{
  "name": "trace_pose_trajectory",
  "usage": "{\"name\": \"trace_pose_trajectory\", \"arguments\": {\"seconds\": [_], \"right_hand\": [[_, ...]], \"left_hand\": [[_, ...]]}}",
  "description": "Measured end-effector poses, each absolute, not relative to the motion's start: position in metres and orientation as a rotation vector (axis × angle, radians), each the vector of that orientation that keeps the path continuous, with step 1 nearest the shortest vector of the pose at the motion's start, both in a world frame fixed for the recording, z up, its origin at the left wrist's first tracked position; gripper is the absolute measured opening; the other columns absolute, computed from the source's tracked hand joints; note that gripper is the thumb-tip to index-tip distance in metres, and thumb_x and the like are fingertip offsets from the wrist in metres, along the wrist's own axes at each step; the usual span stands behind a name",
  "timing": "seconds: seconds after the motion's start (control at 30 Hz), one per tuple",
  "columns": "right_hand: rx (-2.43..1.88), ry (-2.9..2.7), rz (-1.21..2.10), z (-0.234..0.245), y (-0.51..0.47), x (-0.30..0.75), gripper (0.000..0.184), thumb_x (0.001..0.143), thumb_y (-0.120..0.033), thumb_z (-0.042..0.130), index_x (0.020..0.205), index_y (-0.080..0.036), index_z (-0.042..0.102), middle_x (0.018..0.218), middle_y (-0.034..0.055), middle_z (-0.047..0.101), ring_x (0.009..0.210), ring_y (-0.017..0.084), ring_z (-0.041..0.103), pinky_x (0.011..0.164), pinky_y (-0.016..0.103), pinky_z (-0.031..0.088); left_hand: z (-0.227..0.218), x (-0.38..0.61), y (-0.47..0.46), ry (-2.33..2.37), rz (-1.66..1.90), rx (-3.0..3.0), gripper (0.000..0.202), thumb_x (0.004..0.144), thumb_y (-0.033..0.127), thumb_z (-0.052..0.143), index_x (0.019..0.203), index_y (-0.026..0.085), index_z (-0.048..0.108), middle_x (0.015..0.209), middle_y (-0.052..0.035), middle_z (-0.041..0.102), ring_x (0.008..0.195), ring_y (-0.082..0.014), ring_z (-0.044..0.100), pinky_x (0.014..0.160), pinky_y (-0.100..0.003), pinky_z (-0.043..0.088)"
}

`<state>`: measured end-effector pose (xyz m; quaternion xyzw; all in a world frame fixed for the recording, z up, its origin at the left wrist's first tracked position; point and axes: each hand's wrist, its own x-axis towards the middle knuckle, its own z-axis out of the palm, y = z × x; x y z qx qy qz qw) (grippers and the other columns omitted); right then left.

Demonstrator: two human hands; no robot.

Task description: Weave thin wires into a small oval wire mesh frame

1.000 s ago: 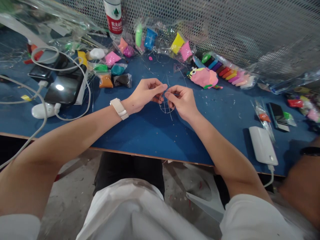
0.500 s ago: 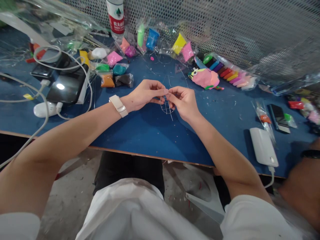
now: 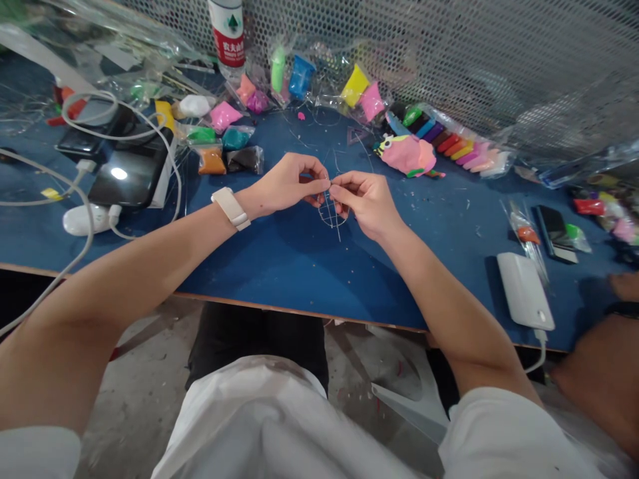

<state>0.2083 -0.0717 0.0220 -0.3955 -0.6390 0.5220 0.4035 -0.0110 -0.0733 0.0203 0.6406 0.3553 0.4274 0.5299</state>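
Both my hands meet above the middle of the blue table (image 3: 309, 266). My left hand (image 3: 292, 183), with a pale watch at the wrist, pinches the top of a small thin wire frame (image 3: 332, 216). My right hand (image 3: 364, 199) pinches the same wire frame from the other side, fingertips almost touching the left ones. The frame hangs just below the fingers, a rounded grid of fine wire close over the table.
Small bags of coloured clay (image 3: 229, 136) lie at the back beside a bottle (image 3: 227, 33). A pink clay figure (image 3: 407, 154) and a row of clay sticks (image 3: 449, 140) sit right of centre. Phones and cables (image 3: 124, 173) are left, a white power bank (image 3: 524, 289) right. Another person's arm (image 3: 604, 372) is at the right edge.
Both hands stay pinched on the wire frame with only slight finger shifts. The view wobbled a little. The other person's arm at the right moved slightly.
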Motion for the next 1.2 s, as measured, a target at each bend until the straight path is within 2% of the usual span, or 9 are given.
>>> {"name": "trace_pose_trajectory", "arguments": {"seconds": [0.2, 0.33, 0.53, 0.67, 0.8, 1.2], "right_hand": [[-1.0, -1.604, 1.239, 0.022, -0.073, 0.208, 0.055, 0.075, -0.069, 0.106, 0.09, -0.023, 0.079, 0.07, -0.0001, 0.071, 0.055, 0.013, 0.061, 0.045, 0.027, 0.05], [-0.987, -1.604, 1.197, 0.024, -0.074, 0.208, 0.054, 0.076, -0.068, 0.107, 0.09, -0.025, 0.078, 0.073, 0.0006, 0.072, 0.055, 0.014, 0.061, 0.046, 0.028, 0.051], [-1.008, -1.646, 1.143, 0.028, -0.08, 0.207, 0.049, 0.076, -0.06, 0.109, 0.09, -0.026, 0.078, 0.076, 0.0013, 0.072, 0.059, 0.016, 0.064, 0.049, 0.031, 0.053], [-0.989, -1.688, 1.088, 0.031, -0.083, 0.206, 0.048, 0.077, -0.06, 0.109, 0.089, -0.025, 0.078, 0.077, 0.0021, 0.074, 0.059, 0.015, 0.064, 0.051, 0.031, 0.055], [-0.998, -1.7, 1.111, 0.032, -0.081, 0.207, 0.047, 0.077, -0.06, 0.107, 0.089, -0.025, 0.079, 0.072, 0.0007, 0.072, 0.057, 0.015, 0.062, 0.048, 0.03, 0.053], [-1.006, -1.7, 1.126, 0.029, -0.079, 0.208, 0.045, 0.077, -0.059, 0.107, 0.089, -0.024, 0.081, 0.072, 0.0011, 0.072, 0.057, 0.016, 0.062, 0.047, 0.03, 0.053]], "left_hand": [[0.024, -0.008, -0.076, 0.868, 1.033, 1.492, 0.026, 0.096, 0.035, 0.094, 0.091, 0.019, 0.074, 0.085, -0.0055, 0.076, 0.079, -0.0178, 0.077, 0.077, -0.034, 0.069], [0.029, -0.009, -0.077, 0.838, 1.0, 1.394, 0.024, 0.094, 0.029, 0.095, 0.093, 0.016, 0.075, 0.089, -0.0067, 0.078, 0.08, -0.0169, 0.079, 0.077, -0.031, 0.07], [0.029, -0.008, -0.077, 0.845, 1.011, 1.343, 0.021, 0.096, 0.025, 0.092, 0.091, 0.015, 0.074, 0.083, -0.0048, 0.078, 0.076, -0.0162, 0.08, 0.074, -0.029, 0.07], [0.03, -0.009, -0.077, 0.869, 1.033, 1.402, 0.024, 0.092, 0.021, 0.096, 0.089, 0.016, 0.073, 0.081, -0.0042, 0.076, 0.074, -0.0162, 0.079, 0.074, -0.03, 0.07], [0.03, -0.014, -0.075, 0.843, 1.021, 1.48, 0.027, 0.089, 0.023, 0.099, 0.089, 0.017, 0.073, 0.08, -0.0033, 0.076, 0.074, -0.0165, 0.079, 0.076, -0.031, 0.07], [0.027, -0.017, -0.071, 0.854, 1.007, 1.562, 0.026, 0.082, 0.021, 0.098, 0.086, 0.02, 0.073, 0.075, -0.0005, 0.073, 0.074, -0.0184, 0.077, 0.08, -0.034, 0.066]]}}
